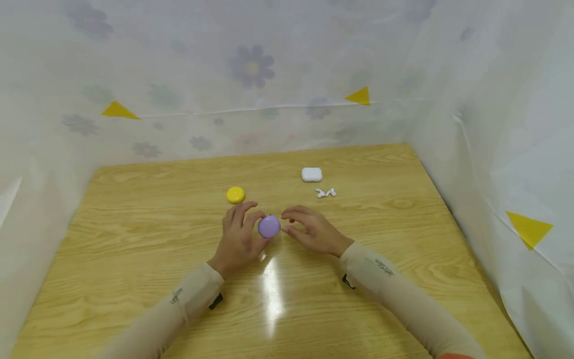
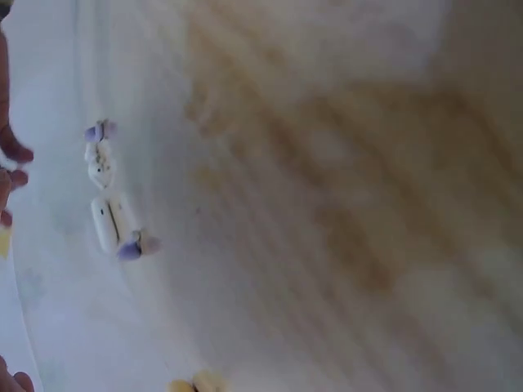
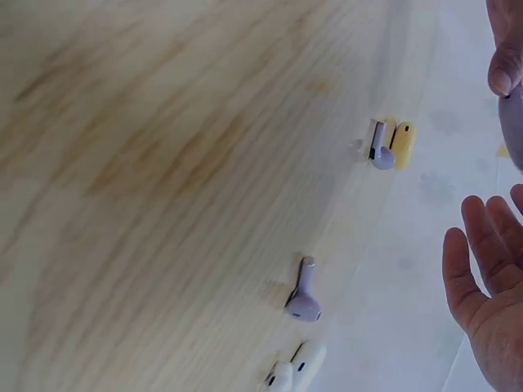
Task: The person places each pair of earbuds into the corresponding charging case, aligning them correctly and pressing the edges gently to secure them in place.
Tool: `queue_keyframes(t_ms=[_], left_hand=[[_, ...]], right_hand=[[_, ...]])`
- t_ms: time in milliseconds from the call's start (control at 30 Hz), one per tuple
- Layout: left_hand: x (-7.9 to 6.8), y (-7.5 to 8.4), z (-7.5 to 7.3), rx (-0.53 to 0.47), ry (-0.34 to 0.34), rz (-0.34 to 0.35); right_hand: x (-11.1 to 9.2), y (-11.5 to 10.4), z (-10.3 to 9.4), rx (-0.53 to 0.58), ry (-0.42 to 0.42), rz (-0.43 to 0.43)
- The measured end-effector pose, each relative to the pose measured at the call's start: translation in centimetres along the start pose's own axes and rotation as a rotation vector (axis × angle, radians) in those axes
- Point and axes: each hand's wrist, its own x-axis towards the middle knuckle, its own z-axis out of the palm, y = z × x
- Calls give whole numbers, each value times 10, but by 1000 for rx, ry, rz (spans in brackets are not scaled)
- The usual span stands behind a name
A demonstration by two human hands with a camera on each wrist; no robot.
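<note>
My left hand (image 1: 237, 239) pinches a round, glossy purple earbud case (image 1: 269, 227) between thumb and fingers above the table. Just to the right of the case, my right hand (image 1: 314, 232) has its thumb and fingers parted, holding nothing. In the right wrist view its palm and relaxed fingers (image 3: 490, 257) face the purple case (image 3: 513, 135). A purple earbud (image 3: 382, 151) lies beside the yellow case (image 3: 404, 145), and another purple earbud (image 3: 304, 298) lies nearer the white pieces. In the head view the purple earbuds are not clearly visible.
Beyond my left hand lies a round yellow case (image 1: 235, 195). A white earbud case (image 1: 311, 174) stands farther back, with two white earbuds (image 1: 325, 193) in front of it. White patterned sheeting (image 1: 251, 129) surrounds the wooden table (image 1: 148, 239) at the back and sides.
</note>
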Motion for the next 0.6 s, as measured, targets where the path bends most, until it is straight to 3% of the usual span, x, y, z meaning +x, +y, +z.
queue_keyframes(t_ms=[233,600], left_hand=[[-6,6,8,27,45,59],[-7,7,15,48,52,99]], right_hand=[[6,-3,3,-20,-19,-8],[8,-2,6,-11,-47,-35]])
